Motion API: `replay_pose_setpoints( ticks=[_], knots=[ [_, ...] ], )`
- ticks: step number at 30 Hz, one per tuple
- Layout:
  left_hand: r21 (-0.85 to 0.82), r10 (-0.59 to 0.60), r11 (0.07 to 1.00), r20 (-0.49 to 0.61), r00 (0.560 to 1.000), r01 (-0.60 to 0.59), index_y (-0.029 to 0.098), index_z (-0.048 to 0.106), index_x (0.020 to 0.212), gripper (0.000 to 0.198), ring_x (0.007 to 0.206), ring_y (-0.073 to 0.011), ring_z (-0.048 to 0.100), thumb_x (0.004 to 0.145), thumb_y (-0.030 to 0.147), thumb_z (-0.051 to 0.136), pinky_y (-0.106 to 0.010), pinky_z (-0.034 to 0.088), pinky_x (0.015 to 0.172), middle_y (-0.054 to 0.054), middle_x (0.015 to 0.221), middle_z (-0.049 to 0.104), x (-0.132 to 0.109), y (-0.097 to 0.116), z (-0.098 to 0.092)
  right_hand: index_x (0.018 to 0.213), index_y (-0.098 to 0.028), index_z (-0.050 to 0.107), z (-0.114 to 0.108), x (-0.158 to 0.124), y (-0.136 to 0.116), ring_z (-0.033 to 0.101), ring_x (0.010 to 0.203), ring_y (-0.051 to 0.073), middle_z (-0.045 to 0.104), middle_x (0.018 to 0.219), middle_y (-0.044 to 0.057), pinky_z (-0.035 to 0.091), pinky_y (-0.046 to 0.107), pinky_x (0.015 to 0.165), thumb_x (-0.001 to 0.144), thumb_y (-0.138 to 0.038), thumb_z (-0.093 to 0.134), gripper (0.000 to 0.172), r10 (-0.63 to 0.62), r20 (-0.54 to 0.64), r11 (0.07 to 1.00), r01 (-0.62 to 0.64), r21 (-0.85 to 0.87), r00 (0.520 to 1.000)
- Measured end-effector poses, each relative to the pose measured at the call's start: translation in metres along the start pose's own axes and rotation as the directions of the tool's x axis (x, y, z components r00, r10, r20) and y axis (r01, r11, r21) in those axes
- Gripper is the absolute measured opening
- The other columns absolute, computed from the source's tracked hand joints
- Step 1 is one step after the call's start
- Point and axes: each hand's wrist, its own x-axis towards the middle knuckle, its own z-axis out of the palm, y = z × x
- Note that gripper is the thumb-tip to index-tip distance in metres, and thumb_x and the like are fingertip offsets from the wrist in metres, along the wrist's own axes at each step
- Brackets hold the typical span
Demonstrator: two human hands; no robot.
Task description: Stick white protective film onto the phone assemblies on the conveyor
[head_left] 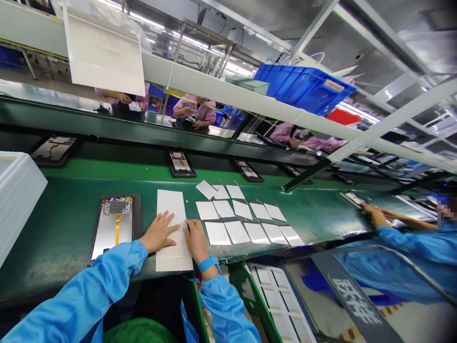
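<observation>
A long white sheet [171, 205] lies on the green bench in front of me. My left hand [157, 233] rests flat on its left edge, fingers spread. My right hand [194, 238] sits on the sheet's right side with fingers curled, pinching at something small I cannot make out near the edge. To the left, an open tablet-like device [114, 224] lies face down, its circuit board and orange flex cable showing. Several small white rectangular pieces [246, 221] are laid out in rows to the right of the sheet.
More devices [180, 163] ride the green conveyor behind. A stack of white trays [16, 190] stands at the left. A co-worker's hands [374, 214] in blue sleeves handle a device at right. A blue bin [303, 85] sits on the overhead shelf. People in pink work across the line.
</observation>
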Motion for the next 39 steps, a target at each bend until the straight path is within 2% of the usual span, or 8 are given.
replay_pose_setpoints(
  ticks=[10, 14, 17, 21, 25, 29, 34, 39],
  knots=[
    [-0.010, -0.008, 1.000, 0.014, 1.000, 0.008, 0.031, 0.052, 0.142, 0.072, 0.151, -0.0360, 0.015, 0.075, 0.044, 0.078, -0.055, 0.013, 0.121, -0.011, 0.161, 0.030, 0.000, 0.003, -0.002, 0.086, -0.021, 0.059, -0.004, -0.002, -0.002, 0.057, 0.090, 0.022, 0.060, 0.091, 0.007, 0.048, 0.036, 0.084, 0.094, -0.022, 0.045, 0.016, -0.045, -0.094, 0.986, 0.059, 0.154, 0.995],
    [0.002, -0.009, 1.000, 0.026, 1.000, 0.009, 0.030, 0.055, 0.139, 0.069, 0.150, -0.0374, 0.016, 0.075, 0.044, 0.078, -0.056, 0.015, 0.121, -0.011, 0.160, 0.031, 0.005, 0.005, -0.005, 0.088, -0.020, 0.061, -0.030, 0.003, -0.007, 0.059, 0.078, 0.020, 0.065, 0.085, 0.005, 0.049, 0.033, 0.075, 0.095, -0.036, 0.050, 0.021, 0.086, -0.139, 0.938, -0.033, 0.345, 0.987],
    [0.030, -0.027, 0.999, 0.020, 0.999, 0.026, 0.025, 0.054, 0.138, 0.070, 0.148, -0.0384, 0.022, 0.075, 0.042, 0.079, -0.059, 0.019, 0.119, -0.016, 0.157, 0.035, 0.004, 0.015, -0.013, 0.090, -0.019, 0.063, -0.056, 0.015, -0.034, 0.059, 0.074, 0.019, 0.067, 0.083, 0.005, 0.049, 0.032, 0.072, 0.091, -0.045, 0.057, 0.027, 0.125, -0.082, 0.871, -0.070, 0.486, 0.989],
    [0.129, 0.098, 0.988, -0.097, 0.990, -0.086, 0.017, 0.048, 0.140, 0.068, 0.143, -0.0351, 0.035, 0.080, 0.036, 0.075, -0.060, 0.022, 0.118, -0.020, 0.147, 0.047, -0.033, 0.034, -0.038, 0.090, -0.019, 0.064, -0.064, 0.040, -0.099, 0.060, 0.076, 0.018, 0.068, 0.085, 0.005, 0.049, 0.031, 0.072, 0.090, -0.045, 0.061, 0.026, -0.044, 0.074, 0.812, -0.008, 0.584, 0.996],
    [0.159, 0.133, 0.983, -0.257, 0.957, -0.094, 0.018, 0.051, 0.132, 0.041, 0.129, -0.0261, 0.050, 0.092, 0.022, 0.057, -0.052, 0.031, 0.116, -0.013, 0.131, 0.059, -0.106, 0.028, -0.072, 0.085, -0.020, 0.063, -0.019, 0.064, -0.160, 0.059, 0.073, 0.016, 0.066, 0.081, 0.002, 0.048, 0.029, 0.068, 0.088, -0.034, 0.060, 0.015, -0.249, 0.232, 0.787, 0.057, 0.614, 0.940],
    [0.163, -0.036, 0.980, -0.426, 0.904, 0.116, 0.018, 0.059, 0.122, 0.034, 0.124, -0.0255, 0.050, 0.094, 0.009, 0.042, -0.048, 0.042, 0.107, -0.012, 0.125, 0.060, -0.162, -0.022, -0.090, 0.078, -0.020, 0.063, 0.053, 0.082, -0.189, 0.059, 0.083, 0.017, 0.063, 0.087, 0.001, 0.047, 0.030, 0.079, 0.083, -0.021, 0.061, 0.005, -0.337, 0.307, 0.810, 0.108, 0.576, 0.890],
    [0.192, -0.138, 0.942, -0.522, 0.842, 0.274, 0.018, 0.062, 0.121, 0.037, 0.126, -0.0283, 0.045, 0.091, 0.006, 0.044, -0.050, 0.044, 0.105, -0.013, 0.129, 0.057, -0.176, -0.081, -0.085, 0.066, -0.020, 0.060, 0.108, 0.092, -0.199, 0.058, 0.090, 0.018, 0.062, 0.085, 0.001, 0.045, 0.032, 0.085, 0.078, -0.014, 0.062, 0.013, -0.322, 0.338, 0.850, 0.114, 0.514, 0.884],
    [0.201, -0.155, 0.935, -0.510, 0.846, 0.293, 0.017, 0.060, 0.124, 0.038, 0.128, -0.0287, 0.041, 0.091, 0.008, 0.044, -0.050, 0.043, 0.106, -0.014, 0.133, 0.053, -0.173, -0.091, -0.081, 0.065, -0.020, 0.060, 0.122, 0.094, -0.199, 0.057, 0.093, 0.019, 0.063, 0.084, 0.002, 0.042, 0.033, 0.090, 0.078, -0.013, 0.062, 0.014, -0.321, 0.335, 0.868, 0.133, 0.478, 0.886]
  ],
)
